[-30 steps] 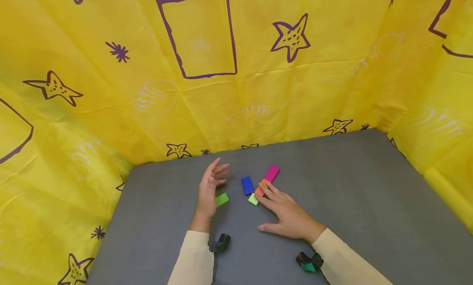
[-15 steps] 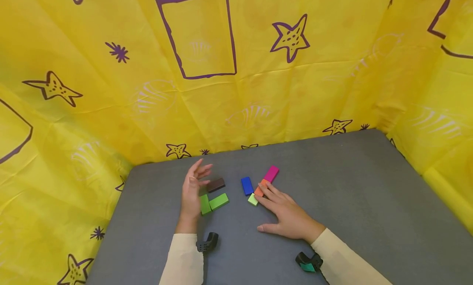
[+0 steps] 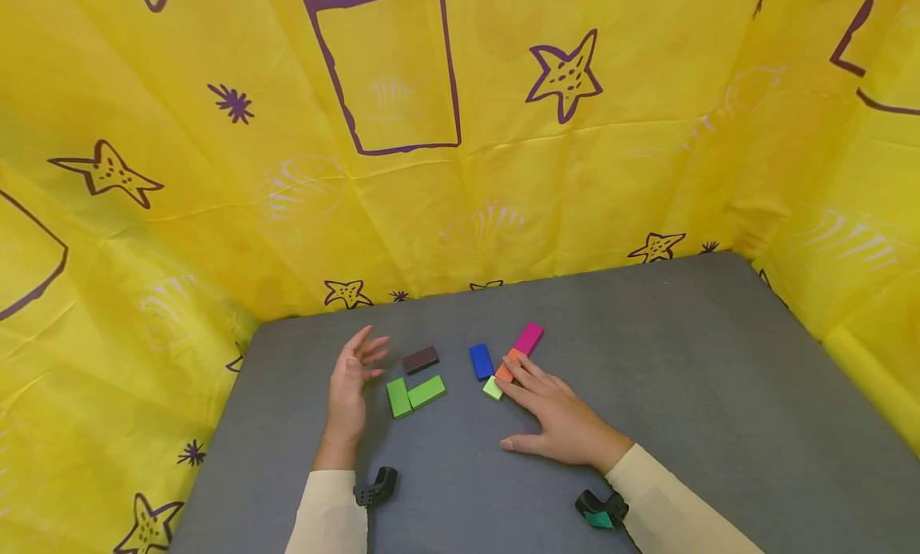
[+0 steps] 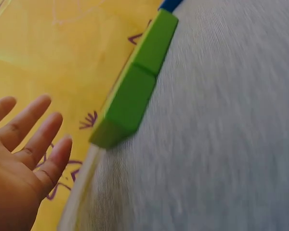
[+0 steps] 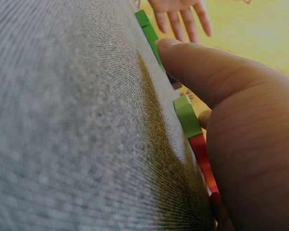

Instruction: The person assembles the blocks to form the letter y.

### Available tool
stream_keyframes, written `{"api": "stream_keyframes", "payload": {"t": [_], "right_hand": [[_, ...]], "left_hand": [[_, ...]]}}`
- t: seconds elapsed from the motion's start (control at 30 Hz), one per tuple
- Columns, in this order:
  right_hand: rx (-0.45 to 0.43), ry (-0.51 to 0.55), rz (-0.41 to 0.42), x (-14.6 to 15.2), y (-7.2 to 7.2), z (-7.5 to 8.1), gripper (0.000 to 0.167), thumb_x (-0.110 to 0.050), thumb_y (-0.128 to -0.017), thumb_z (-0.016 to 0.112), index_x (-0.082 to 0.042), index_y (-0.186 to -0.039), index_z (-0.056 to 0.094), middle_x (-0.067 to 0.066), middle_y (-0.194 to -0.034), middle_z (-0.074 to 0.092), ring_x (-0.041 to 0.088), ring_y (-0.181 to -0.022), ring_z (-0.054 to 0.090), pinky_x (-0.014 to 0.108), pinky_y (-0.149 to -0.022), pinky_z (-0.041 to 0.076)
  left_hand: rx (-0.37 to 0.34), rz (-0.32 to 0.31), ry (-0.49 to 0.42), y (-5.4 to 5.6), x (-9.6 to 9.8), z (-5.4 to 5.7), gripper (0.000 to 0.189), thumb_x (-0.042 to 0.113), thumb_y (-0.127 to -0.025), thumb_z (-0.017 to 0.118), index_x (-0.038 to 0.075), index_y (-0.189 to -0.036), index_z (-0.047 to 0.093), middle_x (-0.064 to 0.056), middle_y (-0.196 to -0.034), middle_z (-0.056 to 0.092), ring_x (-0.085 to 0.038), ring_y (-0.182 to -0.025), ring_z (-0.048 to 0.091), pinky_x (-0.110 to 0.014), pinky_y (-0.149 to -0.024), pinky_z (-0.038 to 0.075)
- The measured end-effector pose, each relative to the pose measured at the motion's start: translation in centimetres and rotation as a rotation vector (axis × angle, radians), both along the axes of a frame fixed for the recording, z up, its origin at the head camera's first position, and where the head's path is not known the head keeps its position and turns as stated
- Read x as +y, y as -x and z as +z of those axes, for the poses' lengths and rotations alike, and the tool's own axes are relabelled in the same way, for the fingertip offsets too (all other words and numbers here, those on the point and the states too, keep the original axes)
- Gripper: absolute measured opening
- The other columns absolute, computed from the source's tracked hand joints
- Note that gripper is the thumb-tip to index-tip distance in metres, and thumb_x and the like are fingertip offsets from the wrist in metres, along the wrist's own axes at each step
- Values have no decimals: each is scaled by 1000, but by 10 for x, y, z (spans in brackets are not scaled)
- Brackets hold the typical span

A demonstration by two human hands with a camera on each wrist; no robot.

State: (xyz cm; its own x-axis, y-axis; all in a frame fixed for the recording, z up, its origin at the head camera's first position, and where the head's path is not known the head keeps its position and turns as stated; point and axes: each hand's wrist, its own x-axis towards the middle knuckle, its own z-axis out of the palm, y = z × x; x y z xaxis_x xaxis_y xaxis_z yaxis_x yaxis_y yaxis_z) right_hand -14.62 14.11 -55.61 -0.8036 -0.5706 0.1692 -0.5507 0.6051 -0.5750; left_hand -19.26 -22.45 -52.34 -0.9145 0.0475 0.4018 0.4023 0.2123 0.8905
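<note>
With fingers spread, my right hand (image 3: 564,418) rests its fingertips on an orange block (image 3: 505,370) and by a small light green block (image 3: 492,389). A magenta block (image 3: 529,338) continues the line beyond the orange one, and a blue block (image 3: 481,362) lies just left. My left hand (image 3: 348,398) holds nothing; its fingers are loosely extended, left of two green blocks (image 3: 427,392) lying at an angle to each other. Behind these lies a dark brown block (image 3: 420,360). In the left wrist view the left palm (image 4: 12,187) faces the green blocks (image 4: 130,98).
The blocks lie on a grey tabletop (image 3: 683,362). Yellow cloth (image 3: 496,187) with purple starfish drawings hangs along its back and sides. Black straps with camera mounts (image 3: 375,487) sit at both wrists.
My left hand has moved left, away from the blocks, uncovering the brown block and the left green one. My right hand has stayed in place.
</note>
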Motion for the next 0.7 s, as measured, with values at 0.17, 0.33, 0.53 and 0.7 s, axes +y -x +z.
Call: {"api": "stream_keyframes", "payload": {"t": [0.17,0.33,0.53,0.7], "right_hand": [[-7,-5,1,-1,0,0,95,-68,-97,73,-15,-169,42,7,-179,19,31,-165,8,70,-120,27],[-2,-1,5,-1,0,1,94,-67,-97,73,-14,-169,42,7,-179,20,32,-165,8,70,-120,27],[-22,-13,1,-1,1,2,94,-67,-97,73,-16,-170,41,6,-179,19,31,-165,7,69,-121,26],[-23,-14,3,0,1,1,94,-68,-98,72,-16,-170,40,6,-180,18,30,-165,6,70,-121,26]], "left_hand": [[-47,18,24,-7,-10,-7,60,37,-121,26,-2,-164,41,-29,-144,62,-46,-124,61,-43,-93,52],[-68,15,61,-15,-15,-16,52,26,-121,29,-1,-163,43,-28,-143,63,-46,-123,63,-35,-96,52],[-105,-19,101,-21,-17,-27,45,5,-117,40,-4,-161,44,-25,-140,66,-42,-126,63,-24,-104,46],[-132,-24,165,-28,-12,-29,50,7,-112,59,1,-160,49,-16,-139,69,-37,-129,62,-20,-105,42]]}}
